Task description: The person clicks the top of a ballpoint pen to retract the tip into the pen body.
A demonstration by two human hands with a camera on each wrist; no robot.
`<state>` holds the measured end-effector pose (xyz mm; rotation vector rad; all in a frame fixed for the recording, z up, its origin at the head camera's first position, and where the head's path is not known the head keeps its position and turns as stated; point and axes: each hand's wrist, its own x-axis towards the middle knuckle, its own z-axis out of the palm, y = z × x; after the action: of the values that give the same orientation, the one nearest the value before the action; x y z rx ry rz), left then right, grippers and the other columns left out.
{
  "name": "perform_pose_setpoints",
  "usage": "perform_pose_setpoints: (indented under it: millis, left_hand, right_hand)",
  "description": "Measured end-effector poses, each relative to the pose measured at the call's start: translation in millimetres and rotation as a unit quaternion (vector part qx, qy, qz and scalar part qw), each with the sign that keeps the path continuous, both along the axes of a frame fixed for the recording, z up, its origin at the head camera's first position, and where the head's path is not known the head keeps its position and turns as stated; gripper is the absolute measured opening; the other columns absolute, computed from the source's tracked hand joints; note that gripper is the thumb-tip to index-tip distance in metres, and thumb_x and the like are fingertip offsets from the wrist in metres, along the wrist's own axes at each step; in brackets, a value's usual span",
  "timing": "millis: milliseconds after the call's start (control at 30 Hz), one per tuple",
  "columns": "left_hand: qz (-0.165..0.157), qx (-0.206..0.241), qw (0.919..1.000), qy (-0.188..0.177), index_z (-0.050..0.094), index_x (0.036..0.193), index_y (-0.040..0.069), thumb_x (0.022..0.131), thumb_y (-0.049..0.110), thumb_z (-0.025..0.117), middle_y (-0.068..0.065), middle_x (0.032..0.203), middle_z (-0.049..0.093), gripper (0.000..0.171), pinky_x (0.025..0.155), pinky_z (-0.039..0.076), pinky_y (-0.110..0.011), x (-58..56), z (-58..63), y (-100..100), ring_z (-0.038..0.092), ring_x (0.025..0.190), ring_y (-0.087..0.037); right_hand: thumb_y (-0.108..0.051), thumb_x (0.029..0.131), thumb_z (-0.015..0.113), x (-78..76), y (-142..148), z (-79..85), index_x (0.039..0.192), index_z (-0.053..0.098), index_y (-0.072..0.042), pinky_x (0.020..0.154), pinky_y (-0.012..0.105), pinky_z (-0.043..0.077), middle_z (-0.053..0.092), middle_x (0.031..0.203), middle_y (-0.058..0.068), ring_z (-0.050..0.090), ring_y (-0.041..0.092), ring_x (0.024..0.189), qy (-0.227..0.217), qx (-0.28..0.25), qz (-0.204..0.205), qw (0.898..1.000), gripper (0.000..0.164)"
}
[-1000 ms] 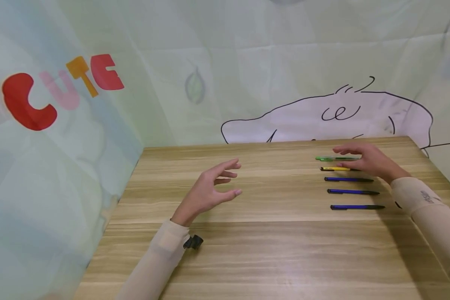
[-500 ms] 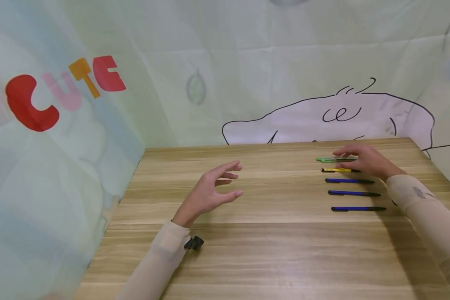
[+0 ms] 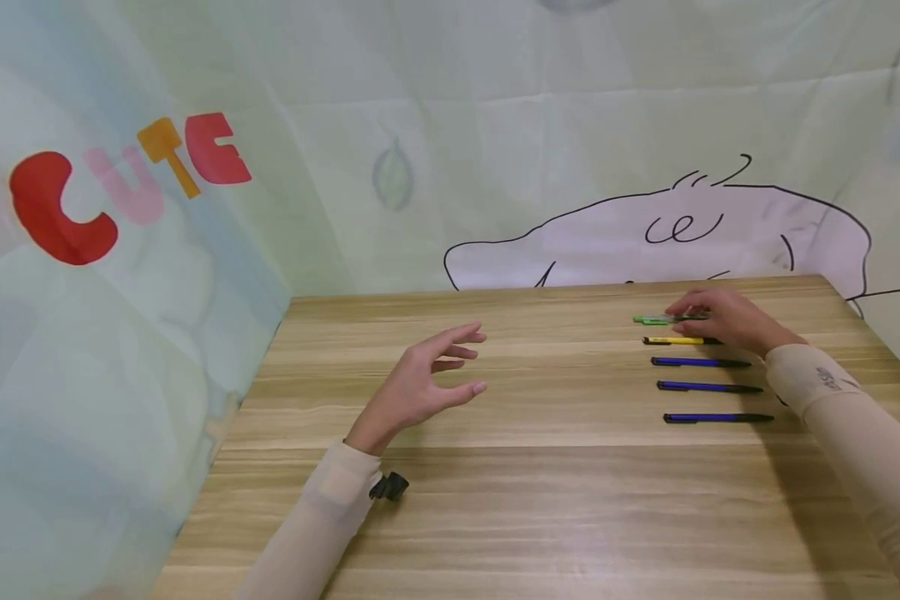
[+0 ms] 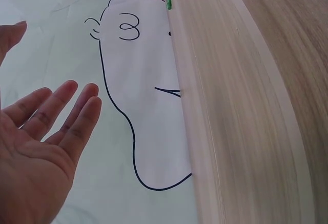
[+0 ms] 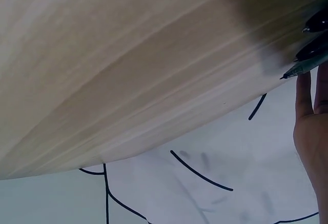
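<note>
At the far right of the table, my right hand (image 3: 735,321) has its thumb and fingers curled about the green pen (image 3: 648,320), thumb on the near side. The right wrist view shows that pen's tip (image 5: 300,70) beside the fingers. Just nearer lies a yellow pen (image 3: 678,341), its right end overlapped by the hand. Three blue pens (image 3: 701,362) with black tips follow in a column, all roughly parallel. My left hand (image 3: 420,383) is held above the middle-left of the table, fingers spread and holding nothing; its palm (image 4: 36,167) shows in the left wrist view.
The wood-grain table (image 3: 540,508) ends at a printed cloth backdrop (image 3: 480,150) behind it and on the left. Red, pink and orange letters mark the left side. A small black device (image 3: 390,486) sits at the left wrist.
The right hand has closed in slightly around the green pen, its fingertips and thumb nearer each other, and the forearm has shifted left. The left hand stays nearly still.
</note>
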<state>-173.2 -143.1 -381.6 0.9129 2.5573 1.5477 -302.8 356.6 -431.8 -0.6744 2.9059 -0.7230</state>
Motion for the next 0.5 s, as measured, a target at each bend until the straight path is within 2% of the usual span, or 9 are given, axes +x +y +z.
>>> perform_pose_setpoints:
  millis: [267,500]
  left_hand:
    - [0.001,-0.002,1.0,-0.001,0.047,0.152,0.021,0.087,0.02,0.082,0.002,0.142,0.059,0.074,0.103,0.053,-0.038,-0.5,0.5,0.0,0.063,0.123,-0.031]
    - [0.002,-0.008,1.0,0.001,0.047,0.152,0.022,0.087,0.019,0.082,0.003,0.142,0.059,0.074,0.102,0.054,-0.038,0.5,1.5,-0.1,0.063,0.122,-0.025]
  right_hand:
    - [-0.006,0.094,0.072,-2.5,-1.3,0.9,0.112,0.076,-0.01,0.089,0.054,0.054,0.071,0.113,0.009,0.064,0.029,0.102,0.012,0.004,0.027,1.0,0.019]
    - [-0.001,0.093,0.07,-4.9,-2.2,-1.1,0.108,0.076,-0.008,0.088,0.052,0.055,0.072,0.108,0.007,0.065,0.027,0.1,0.032,0.022,0.044,0.998,0.018]
